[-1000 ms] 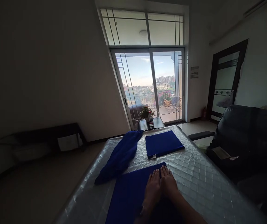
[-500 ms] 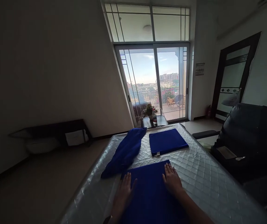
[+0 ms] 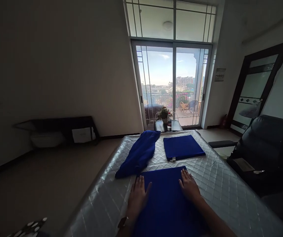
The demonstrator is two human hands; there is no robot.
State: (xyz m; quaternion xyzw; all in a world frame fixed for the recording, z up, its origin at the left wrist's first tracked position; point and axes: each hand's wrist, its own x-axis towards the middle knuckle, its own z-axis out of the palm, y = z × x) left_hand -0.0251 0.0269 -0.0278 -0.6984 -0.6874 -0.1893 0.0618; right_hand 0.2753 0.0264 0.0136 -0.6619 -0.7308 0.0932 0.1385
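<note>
A blue folded cloth [image 3: 166, 197] lies flat on the quilted silver table cover [image 3: 106, 197] right in front of me. My left hand [image 3: 138, 194] rests on its left edge, fingers stretched forward and thumb apart. On its right edge lies my right hand [image 3: 189, 185], palm down with the fingers extended. Just beyond sits a second blue cloth [image 3: 183, 146], folded into a neat rectangle with a white tag [image 3: 173, 159] at its near edge. A loose, crumpled blue cloth [image 3: 140, 153] lies to the far left, close to the cloth under my hands.
Behind the table's far end stands a small dark table [image 3: 159, 125] with a potted plant [image 3: 164, 112] and a bottle [image 3: 169, 121]. A black armchair [image 3: 267, 144] is at the right. Sliding glass doors [image 3: 156, 69] face me. A dark low rack [image 3: 57, 123] stands along the left wall.
The camera view has turned slightly left, so the scene sits further right. Both hands stay flat on the cloth's edges. A white-dotted dark item now shows at the lower left.
</note>
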